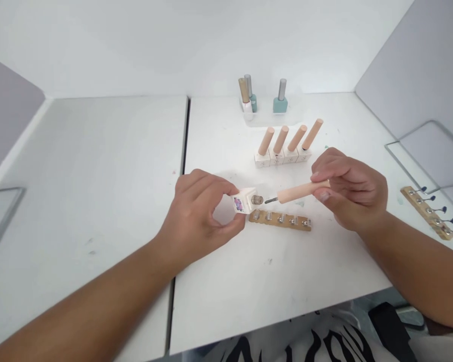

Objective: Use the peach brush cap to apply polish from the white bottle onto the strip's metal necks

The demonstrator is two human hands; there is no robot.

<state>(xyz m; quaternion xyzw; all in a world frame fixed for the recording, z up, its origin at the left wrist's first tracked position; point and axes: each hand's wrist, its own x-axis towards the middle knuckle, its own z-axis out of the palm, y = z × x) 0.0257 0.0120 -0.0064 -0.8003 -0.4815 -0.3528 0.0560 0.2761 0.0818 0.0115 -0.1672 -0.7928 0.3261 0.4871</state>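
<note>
Between the thumb and fingers of my left hand [204, 213] is a white square nail polish bottle [245, 201] with a purple flower picture, tipped so its bare neck points right. My right hand [351, 188] pinches the peach handle of a nail polish brush [300, 192]. The brush's dark tip lies just right of the bottle's mouth, outside it. Below the two, a tan strip [279, 220] carries a row of several small clear pieces on metal holders. Behind them stands a row of white bottles [283, 157] with peach caps.
At the back, a clear tray [274, 118] holds a teal bottle [280, 104] and others. On the right lies another tan strip [428, 213] with dark-tipped pieces, near a wire frame [411, 136]. A dark seam [186, 130] divides the white tabletop.
</note>
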